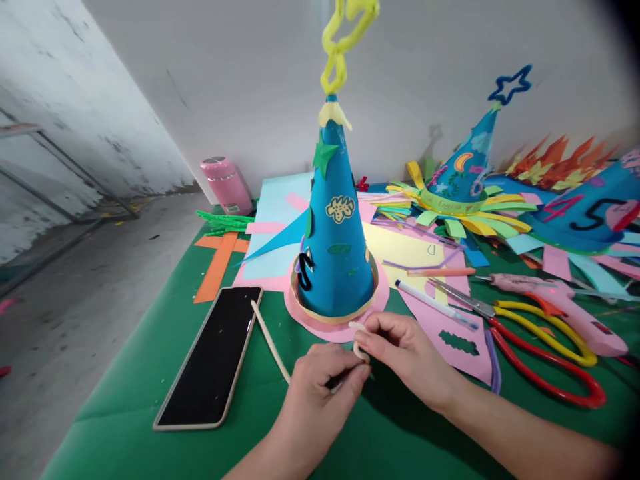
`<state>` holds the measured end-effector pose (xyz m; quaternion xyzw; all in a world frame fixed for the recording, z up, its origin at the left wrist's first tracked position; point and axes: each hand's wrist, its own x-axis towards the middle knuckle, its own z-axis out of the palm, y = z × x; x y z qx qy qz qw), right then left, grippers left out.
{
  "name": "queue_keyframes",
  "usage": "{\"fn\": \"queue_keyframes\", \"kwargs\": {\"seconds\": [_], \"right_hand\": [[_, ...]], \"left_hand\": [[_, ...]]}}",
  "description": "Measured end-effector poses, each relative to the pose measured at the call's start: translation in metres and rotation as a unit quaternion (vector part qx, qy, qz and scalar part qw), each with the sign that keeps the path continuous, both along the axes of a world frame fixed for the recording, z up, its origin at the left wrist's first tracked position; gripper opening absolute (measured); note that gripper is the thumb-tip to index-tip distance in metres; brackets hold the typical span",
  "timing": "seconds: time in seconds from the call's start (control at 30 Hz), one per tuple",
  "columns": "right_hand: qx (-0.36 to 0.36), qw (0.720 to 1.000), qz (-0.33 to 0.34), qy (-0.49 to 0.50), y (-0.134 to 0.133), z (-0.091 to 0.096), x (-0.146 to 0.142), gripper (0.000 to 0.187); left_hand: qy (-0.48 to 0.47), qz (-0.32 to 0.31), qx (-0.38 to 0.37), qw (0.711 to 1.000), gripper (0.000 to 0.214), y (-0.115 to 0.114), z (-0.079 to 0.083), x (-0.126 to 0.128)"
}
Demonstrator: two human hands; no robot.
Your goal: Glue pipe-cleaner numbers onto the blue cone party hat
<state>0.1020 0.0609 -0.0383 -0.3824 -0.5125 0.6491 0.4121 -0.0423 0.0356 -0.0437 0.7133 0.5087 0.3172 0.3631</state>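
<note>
Both of my hands pinch a cream pipe cleaner (270,340) in front of a blue paper cone hat (336,247). Its straight length runs out past my left hand (325,387) towards the phone. A curved end shows at the fingertips of my right hand (400,343), which is closed on it. The left thumb and forefinger are pressed together on the bend. The hat stands upright on a pink brim (295,313), with a black curl (304,272) and a green star (325,155) on its side and a yellow pipe cleaner shape (345,43) on top.
A black-screened phone (213,357) lies at left, a pink bottle (227,187) behind it. On the right are red-and-yellow scissors (540,347), a pink glue gun (575,310), a marker (435,305) and a second cone hat (465,160). Green cloth (140,393) covers the table.
</note>
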Motion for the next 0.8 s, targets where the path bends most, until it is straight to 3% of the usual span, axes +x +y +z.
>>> {"fn": "queue_keyframes", "kwargs": {"seconds": [0.3,0.8], "right_hand": [[0.012,0.998,-0.011,-0.053,-0.0026,0.0016,-0.0008,0.023],[-0.003,0.999,-0.010,-0.032,-0.0058,0.0008,-0.0049,0.025]], "left_hand": [[-0.046,-0.013,-0.044,0.998,0.021,0.0014,0.0064,0.0006],[-0.096,-0.010,-0.080,0.992,0.026,0.0016,0.0074,-0.0004]]}}
